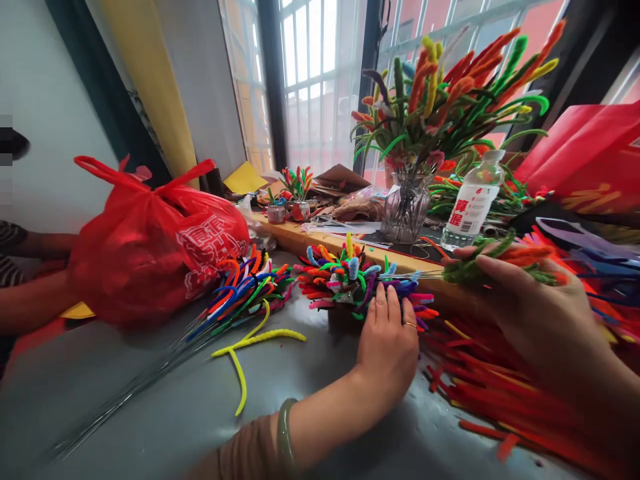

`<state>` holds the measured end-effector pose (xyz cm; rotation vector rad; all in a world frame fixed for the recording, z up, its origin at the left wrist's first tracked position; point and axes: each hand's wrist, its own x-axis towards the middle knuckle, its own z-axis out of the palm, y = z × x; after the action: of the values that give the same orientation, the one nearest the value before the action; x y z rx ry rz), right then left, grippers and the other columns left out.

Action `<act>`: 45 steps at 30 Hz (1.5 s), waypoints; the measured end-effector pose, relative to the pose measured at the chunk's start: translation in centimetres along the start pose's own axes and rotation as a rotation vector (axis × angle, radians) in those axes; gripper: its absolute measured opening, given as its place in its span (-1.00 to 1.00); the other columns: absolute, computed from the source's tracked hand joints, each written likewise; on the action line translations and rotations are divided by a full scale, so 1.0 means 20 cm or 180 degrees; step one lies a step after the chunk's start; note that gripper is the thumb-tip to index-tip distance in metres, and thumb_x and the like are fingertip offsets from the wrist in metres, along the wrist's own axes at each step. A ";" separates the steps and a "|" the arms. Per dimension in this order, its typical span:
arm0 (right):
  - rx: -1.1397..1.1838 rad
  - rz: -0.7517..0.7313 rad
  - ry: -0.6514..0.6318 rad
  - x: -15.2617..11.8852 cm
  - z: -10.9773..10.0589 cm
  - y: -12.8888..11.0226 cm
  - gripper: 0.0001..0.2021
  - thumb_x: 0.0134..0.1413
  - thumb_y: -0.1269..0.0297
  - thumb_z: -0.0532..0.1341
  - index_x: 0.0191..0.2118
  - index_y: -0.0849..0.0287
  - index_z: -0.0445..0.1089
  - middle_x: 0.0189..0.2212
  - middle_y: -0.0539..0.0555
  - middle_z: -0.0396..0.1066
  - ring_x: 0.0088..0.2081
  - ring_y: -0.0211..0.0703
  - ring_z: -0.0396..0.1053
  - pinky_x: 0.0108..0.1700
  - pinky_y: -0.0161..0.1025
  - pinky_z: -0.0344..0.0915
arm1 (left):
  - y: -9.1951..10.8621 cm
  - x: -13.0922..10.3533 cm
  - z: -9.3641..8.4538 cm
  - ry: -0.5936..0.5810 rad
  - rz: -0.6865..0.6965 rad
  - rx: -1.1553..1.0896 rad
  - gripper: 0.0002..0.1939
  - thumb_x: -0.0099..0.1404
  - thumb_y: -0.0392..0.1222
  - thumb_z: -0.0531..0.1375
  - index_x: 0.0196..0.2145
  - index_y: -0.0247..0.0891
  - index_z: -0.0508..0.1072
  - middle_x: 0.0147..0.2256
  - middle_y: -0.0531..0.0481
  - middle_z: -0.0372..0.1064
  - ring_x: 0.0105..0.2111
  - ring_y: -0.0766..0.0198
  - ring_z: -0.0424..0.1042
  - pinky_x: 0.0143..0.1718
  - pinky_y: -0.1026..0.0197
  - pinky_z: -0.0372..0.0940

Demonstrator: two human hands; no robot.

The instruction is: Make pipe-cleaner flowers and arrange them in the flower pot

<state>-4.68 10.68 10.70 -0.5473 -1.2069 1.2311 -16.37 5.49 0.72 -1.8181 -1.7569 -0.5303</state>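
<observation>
My left hand (387, 333), with a ring and a bangle, lies with its fingers stretched out on the near side of a dense cluster of multicoloured pipe cleaners (330, 277). My right hand (530, 300) is closed around a bunch of green and orange pipe-cleaner stems (500, 261). Thin wires stick out leftward from that bunch, over the cluster. Left of the cluster lies another bundle of coloured pipe-cleaner pieces (255, 293) on long wire stems. Loose yellow pipe cleaners (270, 335) rest in front of it.
A full red plastic bag (155, 247) stands at left, beside another person's arm (35, 293). Red pipe cleaners (500, 387) spread at right. Behind, a glass vase (405, 217) holds pipe-cleaner flowers, next to a clear bottle (475, 200). A raised wooden edge (300, 233) crosses the table.
</observation>
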 end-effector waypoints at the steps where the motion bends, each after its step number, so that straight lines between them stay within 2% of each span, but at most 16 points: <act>1: -0.0001 0.0031 0.0032 0.00 0.00 0.01 -0.87 -0.24 0.38 0.37 -0.44 0.16 0.47 -0.41 -0.01 0.50 -0.45 -0.21 0.47 -0.48 -0.35 0.48 | 0.00 -0.01 0.01 0.0044 0.0082 0.0100 -0.54 0.30 -0.17 0.05 0.09 -0.48 0.23 0.12 -0.42 0.15 0.16 -0.15 0.06 0.07 0.00 0.16; 7: -0.0169 -0.0095 0.0190 -0.04 0.00 0.03 -0.85 -0.30 0.38 0.40 -0.47 0.20 0.48 -0.47 -0.02 0.50 -0.52 -0.24 0.46 -0.50 -0.38 0.49 | 0.00 -0.04 0.04 0.0248 0.0380 0.0489 -0.61 0.32 -0.23 0.00 0.04 -0.48 0.31 0.04 -0.32 0.29 0.04 0.00 0.29 0.02 0.11 0.22; 13: -0.0472 0.0040 0.0333 -0.05 -0.01 0.08 -0.81 -0.26 0.31 0.40 -0.41 0.20 0.47 -0.45 0.00 0.50 -0.47 -0.22 0.46 -0.41 -0.34 0.47 | -0.03 -0.06 0.05 0.0429 0.0525 0.0599 -0.63 0.32 -0.31 -0.05 0.00 -0.47 0.37 0.00 -0.26 0.34 -0.01 0.05 0.34 -0.02 0.13 0.27; 18: -0.0645 0.0055 0.0030 -0.06 0.02 0.17 -0.85 -0.17 0.27 0.38 -0.39 0.14 0.46 -0.42 -0.02 0.51 -0.36 -0.21 0.46 -0.26 -0.30 0.40 | -0.04 -0.06 0.06 0.0445 0.0617 0.0592 -0.63 0.31 -0.33 -0.06 -0.02 -0.48 0.38 -0.01 -0.26 0.35 -0.02 0.06 0.36 -0.02 0.13 0.28; 23: -0.0767 -0.0190 -0.0077 -0.08 0.08 0.23 -0.92 -0.13 0.30 0.35 -0.42 0.11 0.46 -0.46 -0.10 0.49 -0.37 -0.28 0.44 -0.29 -0.39 0.34 | -0.05 -0.05 0.06 0.0481 0.0548 0.0596 -0.65 0.31 -0.35 -0.06 -0.05 -0.47 0.40 -0.03 -0.27 0.38 -0.04 0.06 0.38 -0.05 0.12 0.31; 29: -0.0721 -0.0149 0.0057 -0.10 0.07 0.19 -0.91 -0.11 0.29 0.35 -0.40 0.08 0.46 -0.46 -0.11 0.49 -0.39 -0.30 0.43 -0.31 -0.39 0.32 | -0.06 -0.06 0.04 0.0241 0.0637 0.0617 -0.63 0.33 -0.32 -0.06 0.02 -0.48 0.34 0.02 -0.27 0.32 -0.01 0.06 0.35 -0.03 0.13 0.29; 33: -0.0401 0.0055 0.0206 -0.12 0.06 0.14 -0.86 -0.14 0.28 0.37 -0.37 0.08 0.47 -0.42 -0.09 0.51 -0.37 -0.27 0.45 -0.26 -0.34 0.36 | -0.07 -0.06 0.03 0.0251 0.0629 0.0623 -0.62 0.33 -0.34 -0.07 0.02 -0.47 0.35 0.02 -0.25 0.32 -0.03 0.06 0.37 -0.05 0.14 0.31; 38: -0.0184 0.0216 0.0581 -0.12 0.07 0.07 -0.83 -0.25 0.31 0.40 -0.43 0.18 0.47 -0.45 0.00 0.51 -0.41 -0.21 0.47 -0.28 -0.30 0.42 | -0.07 -0.06 0.03 0.0303 0.0640 0.0597 -0.62 0.33 -0.35 -0.09 0.01 -0.46 0.36 0.02 -0.25 0.33 -0.04 0.07 0.38 -0.06 0.14 0.32; 45: 0.0206 0.0708 0.0813 -0.06 0.01 0.13 -0.87 -0.30 0.41 0.39 -0.50 0.23 0.46 -0.50 0.00 0.50 -0.46 -0.19 0.46 -0.47 -0.34 0.48 | -0.06 -0.06 0.03 0.0340 0.0688 0.0582 -0.65 0.32 -0.36 -0.05 -0.03 -0.45 0.40 -0.01 -0.26 0.35 -0.07 0.08 0.41 -0.09 0.13 0.34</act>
<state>-5.67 10.34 8.10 -0.7816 -0.9056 1.3365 -17.76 4.84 -0.38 -1.7883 -1.4661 -0.3607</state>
